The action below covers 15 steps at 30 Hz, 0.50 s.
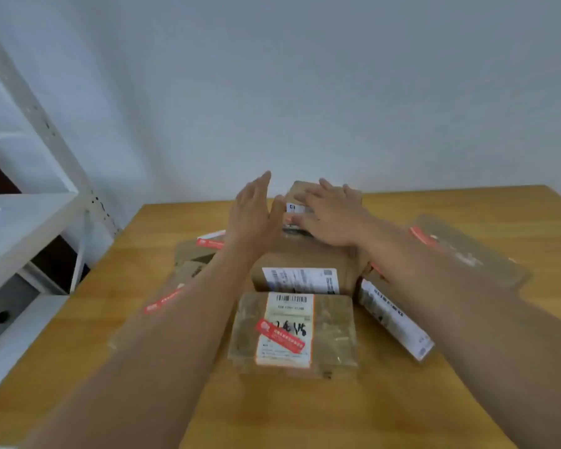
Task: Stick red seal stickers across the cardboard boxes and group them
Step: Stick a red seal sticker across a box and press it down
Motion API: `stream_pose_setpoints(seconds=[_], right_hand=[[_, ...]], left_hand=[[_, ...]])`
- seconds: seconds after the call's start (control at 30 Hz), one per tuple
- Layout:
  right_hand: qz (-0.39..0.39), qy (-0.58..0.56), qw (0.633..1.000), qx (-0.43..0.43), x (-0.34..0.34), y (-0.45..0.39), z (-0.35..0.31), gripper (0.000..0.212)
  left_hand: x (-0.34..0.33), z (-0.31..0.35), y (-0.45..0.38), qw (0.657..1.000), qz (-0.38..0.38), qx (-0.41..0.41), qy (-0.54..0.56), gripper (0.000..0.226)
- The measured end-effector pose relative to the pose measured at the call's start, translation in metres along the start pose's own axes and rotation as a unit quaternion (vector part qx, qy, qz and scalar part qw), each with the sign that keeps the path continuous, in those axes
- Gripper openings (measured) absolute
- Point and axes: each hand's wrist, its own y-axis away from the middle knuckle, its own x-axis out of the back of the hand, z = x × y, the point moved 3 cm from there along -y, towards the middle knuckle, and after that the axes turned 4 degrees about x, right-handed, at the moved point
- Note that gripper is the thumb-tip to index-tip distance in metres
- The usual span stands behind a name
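Note:
Several cardboard boxes lie bunched on the wooden table (402, 409). The nearest box (334, 335) carries a white label with a red seal sticker (280, 335) across it. Behind it a taller box (305, 257) shows a white label on its front. At the back stands the far box (300, 192); my right hand (332, 215) lies flat on its top, fingers straight. My left hand (256, 212) is held edge-on at that box's left side, fingers straight, thumb near the box. Red stickers also show on the left box (162, 303) and the right box (467, 247).
A white metal shelf unit (30, 215) stands at the left, close to the table's left edge. A pale wall runs behind the table. Another labelled box (392, 315) lies tilted under my right forearm. Bare tabletop shows at the front and far right.

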Motion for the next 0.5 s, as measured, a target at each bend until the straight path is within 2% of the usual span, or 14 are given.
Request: stream_pose_setpoints(seconds=[0.13,0.23,0.37,0.5], right_hand=[[0.038,0.072,0.996,0.029,-0.022,0.046,-0.014,0.063],[0.048,0.083,0.994,0.051,-0.040,0.088,-0.033,0.062],[0.076,0.057,0.993,0.073,-0.055,0.137,-0.056,0.058],[0.078,0.010,0.995,0.067,-0.075,0.165,-0.059,0.057]], left_hand=[[0.004,-0.009,0.058,1.000,0.024,0.010,0.005,0.054],[0.003,-0.009,0.112,0.999,0.032,0.007,0.001,0.048],[0.002,-0.020,0.161,0.997,0.074,0.013,0.013,0.035],[-0.003,-0.027,0.192,0.997,0.068,0.030,0.020,0.036]])
